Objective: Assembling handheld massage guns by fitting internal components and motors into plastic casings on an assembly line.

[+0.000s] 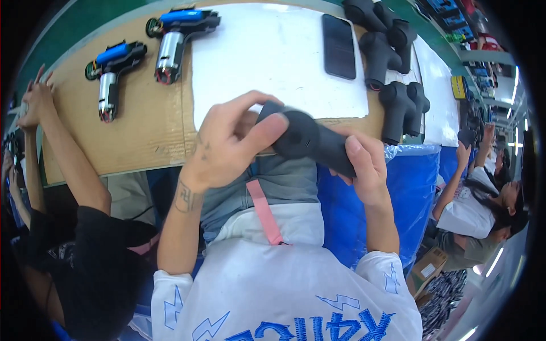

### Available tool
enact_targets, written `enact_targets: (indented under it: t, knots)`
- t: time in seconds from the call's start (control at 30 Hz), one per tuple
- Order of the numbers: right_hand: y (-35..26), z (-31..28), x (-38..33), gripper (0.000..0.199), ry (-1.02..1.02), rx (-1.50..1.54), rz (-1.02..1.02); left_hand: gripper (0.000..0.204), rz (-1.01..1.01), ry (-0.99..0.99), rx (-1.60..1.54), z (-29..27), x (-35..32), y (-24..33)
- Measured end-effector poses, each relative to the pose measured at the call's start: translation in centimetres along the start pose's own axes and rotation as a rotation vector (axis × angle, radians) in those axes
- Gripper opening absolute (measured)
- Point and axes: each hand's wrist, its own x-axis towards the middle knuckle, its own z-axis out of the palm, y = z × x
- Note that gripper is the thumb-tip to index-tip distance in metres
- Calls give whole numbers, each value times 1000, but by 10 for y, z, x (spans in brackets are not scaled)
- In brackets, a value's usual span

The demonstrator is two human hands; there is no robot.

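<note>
We hold a matte black, T-shaped plastic tool housing (310, 140) in both hands, just above the near edge of a brown cardboard-covered workbench (136, 128) and over our lap. Our left hand (227, 145) curls around the rounded head of the housing, its thumb pressed flat on top and its fingers wrapped over the far side. Our right hand (367, 165) is closed on the handle end, thumb lying along the upper face.

On the bench beyond our hands lies a white paper sheet (267, 54), and on it a dark, flat smartphone with a blank screen (339, 45). To the right of the phone stand several more black T-shaped housings (392, 62), clustered close together and touching. At the far left of the bench lie two bare motor assemblies with silver cylinders and blue battery packs (142, 54), side by side but apart.

A neighbouring worker's arm in a black sleeve (68, 165) rests on the bench's left edge. Other seated people (483, 199) work further along on our right, beside a blue plastic sheet (415, 182).
</note>
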Motion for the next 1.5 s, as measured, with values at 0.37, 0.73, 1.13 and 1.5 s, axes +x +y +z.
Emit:
enact_targets:
  t: [0.37, 0.73, 1.13, 1.5]
  knots:
    - [21, -13, -9, 55, 46, -330, -632, 65, 340, -113, 130, 27, -10, -12]
    - [31, -20, -14, 51, 19, -290, -551, 51, 396, 8, 302, 52, -12, -6]
    - [110, -257, -5, 39, 817, 654, -303, 36, 331, 205, 617, 28, 11, -9]
    - [200, -257, -77, 26, 1185, 227, -154, 51, 492, 79, 877, 50, 119, -20]
